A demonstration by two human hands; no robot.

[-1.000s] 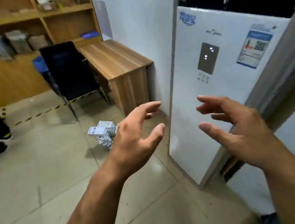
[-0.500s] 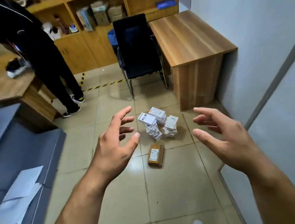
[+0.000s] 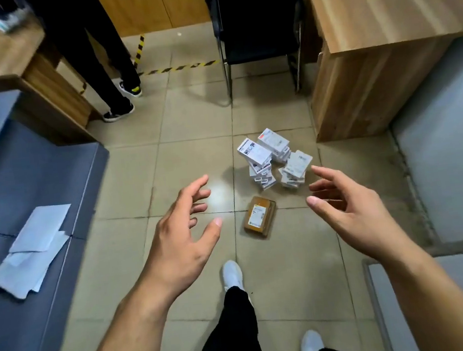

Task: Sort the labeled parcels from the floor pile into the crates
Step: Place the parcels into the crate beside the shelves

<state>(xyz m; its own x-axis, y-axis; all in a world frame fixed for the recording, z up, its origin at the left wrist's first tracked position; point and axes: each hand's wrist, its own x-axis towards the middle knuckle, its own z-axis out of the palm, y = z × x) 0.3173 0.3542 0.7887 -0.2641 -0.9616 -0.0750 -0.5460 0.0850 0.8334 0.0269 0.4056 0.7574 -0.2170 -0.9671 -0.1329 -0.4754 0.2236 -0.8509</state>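
The left hand [image 3: 180, 239] and the right hand [image 3: 349, 211] are being held out above the floor [image 3: 193, 156], fingers spread and loosely bent, with nothing being gripped by either. Between them and a little farther out, a brown parcel [image 3: 259, 217] with a white label is lying flat on the tiles. Just beyond it, the white parcels [image 3: 273, 159] are lying piled in uneven stacks near the foot of a wooden desk [image 3: 379, 14]. A black chair [image 3: 256, 13] is standing beside that desk. White papers [image 3: 34, 249] are lying on a grey surface at the left.
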